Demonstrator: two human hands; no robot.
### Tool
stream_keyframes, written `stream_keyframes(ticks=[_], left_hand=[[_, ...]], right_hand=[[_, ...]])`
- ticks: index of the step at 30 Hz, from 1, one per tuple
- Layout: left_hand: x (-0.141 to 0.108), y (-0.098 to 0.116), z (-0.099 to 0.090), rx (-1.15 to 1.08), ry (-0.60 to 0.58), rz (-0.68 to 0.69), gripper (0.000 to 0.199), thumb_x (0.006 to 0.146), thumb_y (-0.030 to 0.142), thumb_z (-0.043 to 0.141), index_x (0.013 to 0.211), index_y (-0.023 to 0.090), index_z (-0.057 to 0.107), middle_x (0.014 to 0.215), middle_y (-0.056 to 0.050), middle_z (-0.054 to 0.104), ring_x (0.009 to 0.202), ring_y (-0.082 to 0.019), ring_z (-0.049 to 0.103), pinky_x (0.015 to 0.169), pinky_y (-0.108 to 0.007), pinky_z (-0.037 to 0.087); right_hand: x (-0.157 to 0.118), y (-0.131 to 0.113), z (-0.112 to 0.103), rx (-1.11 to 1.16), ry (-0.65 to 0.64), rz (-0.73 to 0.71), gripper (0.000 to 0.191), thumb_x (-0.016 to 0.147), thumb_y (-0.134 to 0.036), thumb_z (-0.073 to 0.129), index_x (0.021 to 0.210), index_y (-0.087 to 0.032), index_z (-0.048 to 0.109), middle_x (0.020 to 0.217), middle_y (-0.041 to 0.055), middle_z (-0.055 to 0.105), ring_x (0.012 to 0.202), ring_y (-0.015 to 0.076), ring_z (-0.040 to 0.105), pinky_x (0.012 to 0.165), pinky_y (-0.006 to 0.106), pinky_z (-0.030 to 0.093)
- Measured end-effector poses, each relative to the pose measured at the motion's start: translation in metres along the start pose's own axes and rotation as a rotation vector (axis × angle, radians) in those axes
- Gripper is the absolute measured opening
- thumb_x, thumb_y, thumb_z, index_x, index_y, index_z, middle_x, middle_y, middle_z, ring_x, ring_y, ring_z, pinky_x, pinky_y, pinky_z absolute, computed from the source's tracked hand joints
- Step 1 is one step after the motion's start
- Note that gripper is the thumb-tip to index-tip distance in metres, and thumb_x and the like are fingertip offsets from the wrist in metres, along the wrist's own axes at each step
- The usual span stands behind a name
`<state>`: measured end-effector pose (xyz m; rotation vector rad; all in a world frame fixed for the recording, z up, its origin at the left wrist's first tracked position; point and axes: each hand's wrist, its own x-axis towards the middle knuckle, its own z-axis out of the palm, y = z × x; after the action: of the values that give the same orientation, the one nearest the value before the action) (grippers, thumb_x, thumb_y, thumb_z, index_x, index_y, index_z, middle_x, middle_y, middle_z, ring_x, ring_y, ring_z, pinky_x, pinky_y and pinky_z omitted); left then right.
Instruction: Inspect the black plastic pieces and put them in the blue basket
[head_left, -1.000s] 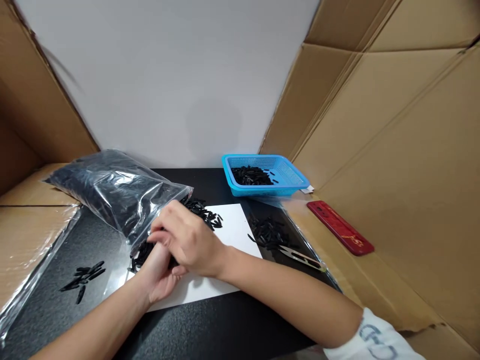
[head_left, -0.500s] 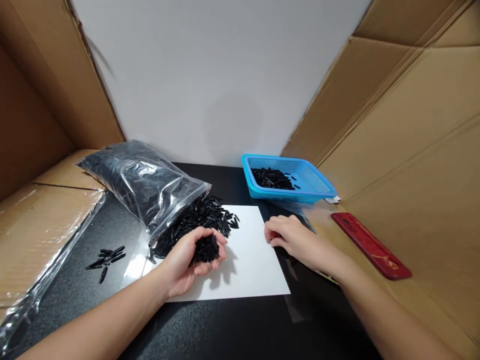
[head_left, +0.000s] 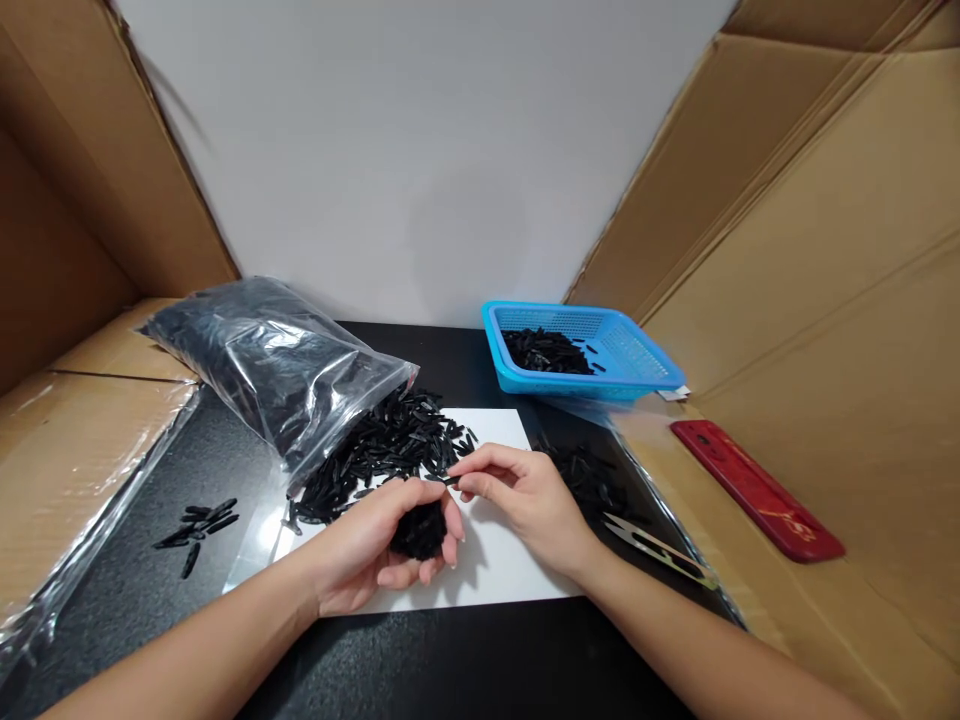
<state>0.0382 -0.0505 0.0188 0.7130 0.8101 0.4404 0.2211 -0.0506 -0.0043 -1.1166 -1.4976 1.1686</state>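
Observation:
My left hand [head_left: 382, 545] is curled around a clump of small black plastic pieces [head_left: 418, 532], held just above a white sheet of paper [head_left: 510, 560]. Between thumb and fingertips, my right hand [head_left: 517, 495] pinches one slim black piece [head_left: 451, 480] close to the left thumb. Behind the hands, a heap of the same elongated pieces [head_left: 397, 435] spreads from the mouth of a clear plastic bag [head_left: 277, 350] full of dark pieces. What the pieces are exactly I cannot tell.
A blue basket [head_left: 622, 350] with black pieces stands at the back right. Near my right forearm lie another dark pile [head_left: 589, 475] and metal thread snips [head_left: 660, 555]. A red case [head_left: 757, 490] rests on cardboard at the right. Several loose pieces [head_left: 199, 525] lie at the left.
My right hand has moved left from beside the paper to my left hand, and a black piece now shows in its pinch. The snips and the dark pile at right have become visible.

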Motion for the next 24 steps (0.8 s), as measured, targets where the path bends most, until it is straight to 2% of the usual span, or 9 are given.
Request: stream_keyframes(ticks=[2, 4, 8, 12, 17, 24], left_hand=[[0.000, 0.001, 0.001, -0.021, 0.029, 0.008, 0.039, 0.090, 0.039, 0.050, 0.068, 0.010, 0.065, 0.064, -0.006, 0.060, 0.044, -0.006, 0.049, 0.030, -0.010, 0.014], [0.001, 0.002, 0.001, -0.034, 0.052, 0.024, 0.040, 0.091, 0.041, 0.052, 0.069, 0.010, 0.065, 0.062, -0.005, 0.060, 0.045, -0.006, 0.049, 0.030, -0.010, 0.013], [0.001, 0.004, 0.003, -0.030, 0.057, 0.050, 0.033, 0.088, 0.040, 0.060, 0.072, 0.011, 0.065, 0.063, -0.004, 0.060, 0.042, -0.005, 0.047, 0.030, -0.011, 0.013], [0.000, 0.004, 0.003, -0.017, 0.060, 0.025, 0.026, 0.084, 0.037, 0.068, 0.073, 0.013, 0.063, 0.065, -0.003, 0.060, 0.044, -0.005, 0.048, 0.030, -0.011, 0.012], [-0.001, 0.002, 0.002, -0.006, 0.052, 0.013, 0.029, 0.082, 0.040, 0.069, 0.071, 0.014, 0.061, 0.064, -0.002, 0.060, 0.044, -0.005, 0.048, 0.030, -0.012, 0.011], [-0.001, 0.003, 0.004, 0.005, 0.062, 0.024, 0.032, 0.080, 0.043, 0.071, 0.069, 0.014, 0.060, 0.064, -0.001, 0.060, 0.043, -0.004, 0.048, 0.030, -0.011, 0.013]], right_hand=[[-0.004, -0.001, -0.003, 0.019, 0.035, -0.008, 0.008, 0.079, -0.018, 0.068, 0.080, -0.019, 0.075, 0.071, 0.0021, 0.074, 0.065, 0.0167, 0.068, 0.063, 0.028, 0.052], [-0.007, -0.004, -0.006, -0.026, 0.073, -0.074, 0.007, 0.079, -0.017, 0.070, 0.078, -0.020, 0.076, 0.072, 0.0023, 0.074, 0.065, 0.0167, 0.068, 0.063, 0.028, 0.052], [-0.013, -0.007, -0.008, -0.086, 0.098, -0.192, 0.007, 0.080, -0.016, 0.071, 0.079, -0.020, 0.077, 0.072, 0.0028, 0.074, 0.065, 0.0172, 0.067, 0.063, 0.028, 0.052], [-0.015, -0.005, -0.008, -0.092, 0.089, -0.183, 0.006, 0.082, -0.019, 0.071, 0.079, -0.020, 0.076, 0.071, 0.0029, 0.074, 0.063, 0.0167, 0.067, 0.061, 0.028, 0.052], [-0.015, -0.003, -0.007, -0.080, 0.075, -0.148, 0.006, 0.083, -0.021, 0.070, 0.079, -0.020, 0.076, 0.069, 0.0024, 0.074, 0.062, 0.0164, 0.067, 0.059, 0.027, 0.052], [-0.016, -0.003, -0.007, -0.101, 0.078, -0.204, 0.008, 0.084, -0.018, 0.070, 0.088, -0.021, 0.076, 0.075, 0.0031, 0.075, 0.066, 0.0174, 0.069, 0.062, 0.028, 0.055]])
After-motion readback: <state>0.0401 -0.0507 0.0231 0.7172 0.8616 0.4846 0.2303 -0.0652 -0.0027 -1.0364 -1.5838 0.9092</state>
